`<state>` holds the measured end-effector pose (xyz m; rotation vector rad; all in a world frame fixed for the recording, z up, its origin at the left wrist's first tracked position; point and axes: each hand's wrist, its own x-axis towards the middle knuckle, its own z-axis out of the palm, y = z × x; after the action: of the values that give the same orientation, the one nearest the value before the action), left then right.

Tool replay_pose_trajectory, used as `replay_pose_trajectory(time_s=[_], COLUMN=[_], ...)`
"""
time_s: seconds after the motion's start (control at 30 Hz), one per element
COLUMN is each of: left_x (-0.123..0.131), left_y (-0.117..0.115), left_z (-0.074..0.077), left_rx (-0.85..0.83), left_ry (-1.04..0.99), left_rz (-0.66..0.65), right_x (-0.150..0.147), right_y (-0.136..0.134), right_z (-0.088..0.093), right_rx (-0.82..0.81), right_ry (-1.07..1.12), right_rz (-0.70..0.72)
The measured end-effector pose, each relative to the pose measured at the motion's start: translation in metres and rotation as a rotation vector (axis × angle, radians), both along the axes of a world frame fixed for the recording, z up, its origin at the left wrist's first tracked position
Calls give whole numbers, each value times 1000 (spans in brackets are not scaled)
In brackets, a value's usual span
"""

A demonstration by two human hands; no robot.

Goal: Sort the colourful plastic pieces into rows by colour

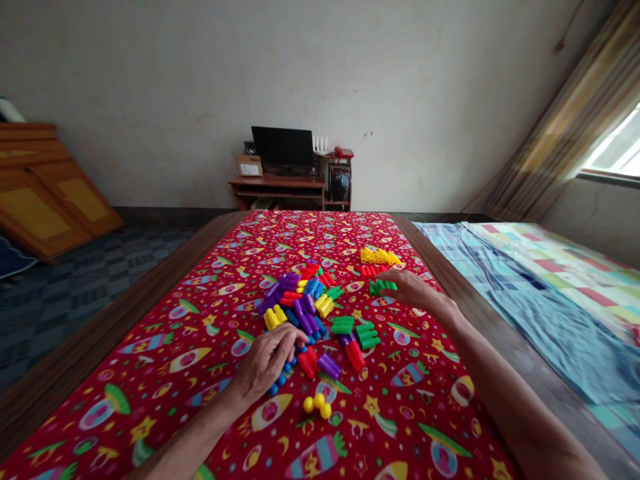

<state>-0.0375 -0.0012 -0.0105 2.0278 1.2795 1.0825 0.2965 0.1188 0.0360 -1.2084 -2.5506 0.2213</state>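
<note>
My left hand [266, 355] rests at the near left side of a pile of plastic building blocks, its fingers curled down. Blue blocks [281, 380] show under and beside it; what its fingers hold is hidden. My right hand [411, 288] reaches to the right side, fingers around the right end of a green block [381, 287]. Just beyond lie a red block row [373, 271] and a yellow block row [379, 256]. The pile holds purple blocks [306, 315], yellow blocks [275, 317] and more colours. Nearer me is a yellow block with round knobs [318, 404].
Loose green blocks [367, 336] and a red block [355, 355] lie right of the pile. A red patterned cloth [200, 373] covers the table. Beyond stands a desk [280, 187] with a monitor [283, 148]. A bed [540, 287] adjoins on the right.
</note>
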Motion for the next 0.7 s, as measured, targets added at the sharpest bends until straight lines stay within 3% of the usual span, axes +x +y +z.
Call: replay_pose_trajectory(time_s=[0.1,0.2,0.3,0.4,0.53,0.7], left_x=[-1,-1,-1,-1,0,0], left_y=[0,0,0,0,-1,-2], left_z=[-1,-3,-3,-2,-1,0], left_rx=[-6,-9,4,-5,-9,-24], left_ry=[-6,-10,-10,-1,-1,-20], left_rz=[-6,-11,-10,-14,-18,-7], right_x=[-18,-56,-101,-129,-130,-110], right_y=[-1,6,21,36,42,39], right_z=[8,11,5,-4,-15,-23], right_rx=[52,74,67,-9,-72,49], right_ry=[7,-94,-136,-112,-139,-82], right_rz=[19,-27,-39,75,174,191])
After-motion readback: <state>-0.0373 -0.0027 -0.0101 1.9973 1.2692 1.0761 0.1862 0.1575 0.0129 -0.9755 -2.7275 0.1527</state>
